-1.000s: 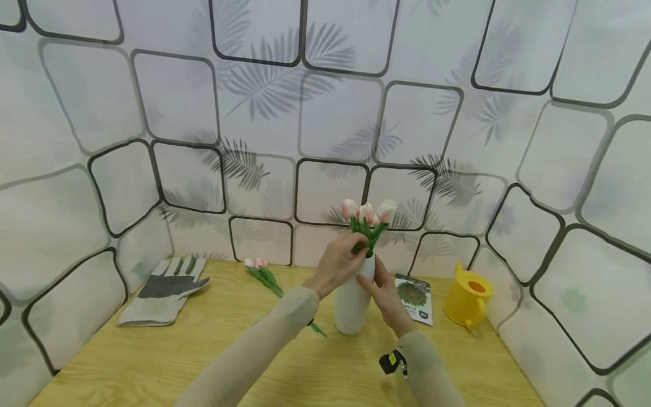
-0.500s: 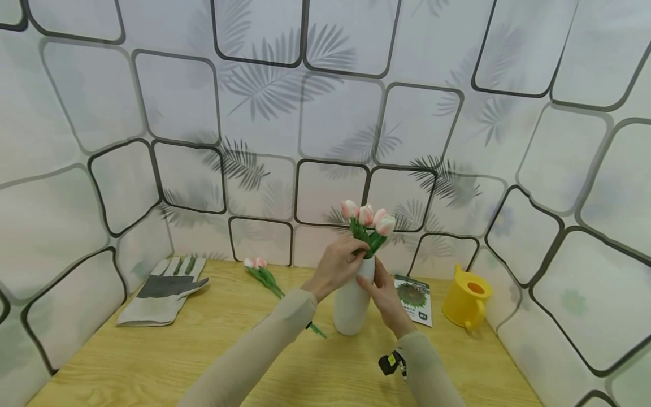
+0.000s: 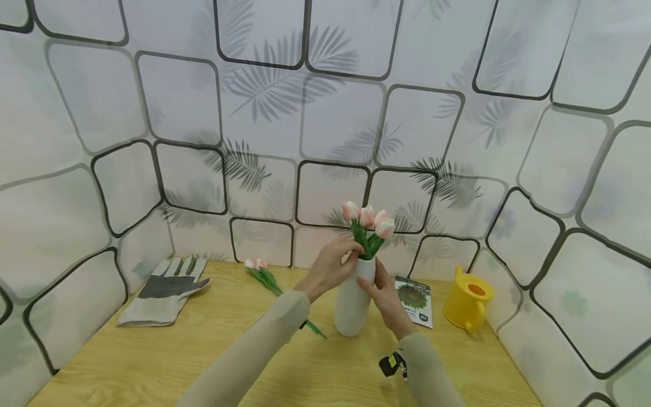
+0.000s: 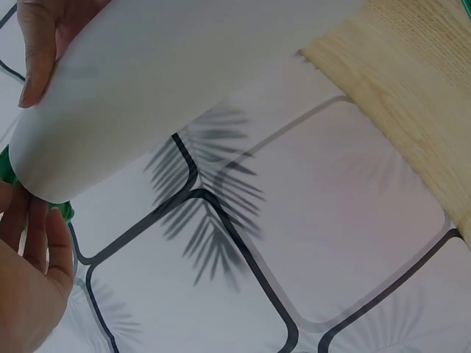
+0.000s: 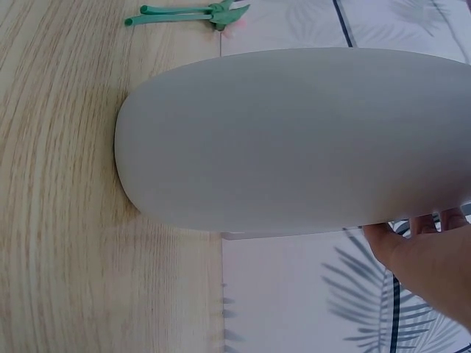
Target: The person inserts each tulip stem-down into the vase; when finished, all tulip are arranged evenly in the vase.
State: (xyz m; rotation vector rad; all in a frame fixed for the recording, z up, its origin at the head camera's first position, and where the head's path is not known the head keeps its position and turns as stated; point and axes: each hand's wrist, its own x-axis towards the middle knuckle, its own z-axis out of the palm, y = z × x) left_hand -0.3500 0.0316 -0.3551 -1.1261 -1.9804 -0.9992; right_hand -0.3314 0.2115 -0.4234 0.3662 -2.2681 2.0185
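Note:
A white vase [image 3: 351, 308] stands upright on the table, with several pink-and-white tulips [image 3: 367, 216] in its mouth. My right hand [image 3: 385, 291] grips the vase just below the rim, thumb on the near side and fingers round the far side. At the mouth, the bent fingers of my left hand [image 3: 333, 265] are right at the green leaves [image 3: 373, 245]; whether they pinch a stem I cannot tell. In the left wrist view, the left fingertips [image 4: 55, 220] lie by the rim, with green showing behind. The right wrist view is filled by the vase's side [image 5: 287, 140].
More tulips [image 3: 264, 277] lie on the wooden table [image 3: 203, 350] left of the vase. Further left is a grey-and-white work glove [image 3: 163, 291]. Behind the right hand lies a seed packet [image 3: 416, 302], and a yellow watering can [image 3: 465, 299] stands at the right, near the patterned wall covering.
The rightmost tulip has sunk lower into the bunch and tilted, and another bloom shows beside it. My left hand has drawn slightly left; my right hand keeps its hold on the vase.

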